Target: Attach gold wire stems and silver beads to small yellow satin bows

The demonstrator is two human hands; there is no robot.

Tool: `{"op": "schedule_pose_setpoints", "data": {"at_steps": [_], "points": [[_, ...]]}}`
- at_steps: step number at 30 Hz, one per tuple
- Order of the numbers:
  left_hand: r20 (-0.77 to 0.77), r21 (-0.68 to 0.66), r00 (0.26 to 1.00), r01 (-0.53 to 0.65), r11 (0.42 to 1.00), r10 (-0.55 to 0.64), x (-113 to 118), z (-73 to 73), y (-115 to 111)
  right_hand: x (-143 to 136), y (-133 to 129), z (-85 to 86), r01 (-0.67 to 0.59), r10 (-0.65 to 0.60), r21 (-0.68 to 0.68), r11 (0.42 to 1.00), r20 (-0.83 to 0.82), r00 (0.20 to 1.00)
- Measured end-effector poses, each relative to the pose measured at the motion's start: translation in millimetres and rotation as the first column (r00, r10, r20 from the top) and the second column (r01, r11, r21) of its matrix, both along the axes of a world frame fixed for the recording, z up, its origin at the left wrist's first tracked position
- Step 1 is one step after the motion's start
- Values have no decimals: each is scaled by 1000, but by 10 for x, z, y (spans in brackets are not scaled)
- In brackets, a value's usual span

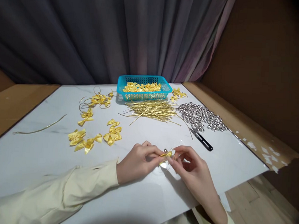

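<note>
Near the front of the table, a yellow ribbon bow (pixel 169 154) is pinched between the fingertips of both hands. My left hand (pixel 143 160) grips the bow from its left side. On the other side, my right hand (pixel 190 164) closes thumb and forefinger at the bow and a thin gold cord around it. A small silver bell (pixel 165 150) shows just behind the bow; whether it is fastened to it I cannot tell. Fingers hide part of the bow and cord.
A blue basket (pixel 142 98) of yellow bows stands at the back. Before it lie gold cords (pixel 152 110), silver bells (pixel 200 115) and a black-handled thread snipper (pixel 202 139). Loose bows (pixel 88 144) and corded bows (pixel 99 99) lie leftward. One cord (pixel 41 129) lies far left.
</note>
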State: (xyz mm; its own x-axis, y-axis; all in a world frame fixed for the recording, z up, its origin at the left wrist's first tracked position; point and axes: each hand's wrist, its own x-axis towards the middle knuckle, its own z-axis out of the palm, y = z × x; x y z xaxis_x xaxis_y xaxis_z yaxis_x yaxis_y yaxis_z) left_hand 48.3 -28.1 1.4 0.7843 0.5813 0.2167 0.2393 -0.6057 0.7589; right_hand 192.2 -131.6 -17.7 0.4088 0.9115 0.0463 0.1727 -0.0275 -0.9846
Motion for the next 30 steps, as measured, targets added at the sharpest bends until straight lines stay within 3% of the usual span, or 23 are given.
{"op": "schedule_pose_setpoints", "data": {"at_steps": [12,22,27,30], "points": [[-53,-167,998,-32,985,24,21,-11,16,11,-52,43,43,-45,-19,999,-108,993],[-15,-157,998,-55,986,54,12,-47,23,69,-44,5,-133,98,-94,987,-313,945],[31,-105,997,-72,992,75,9,-34,15,53,-22,2,-201,162,-92,975,-321,933],[53,-91,996,-72,993,77,2,-33,7,44,-4,-18,-176,143,-98,980,-273,951]]}}
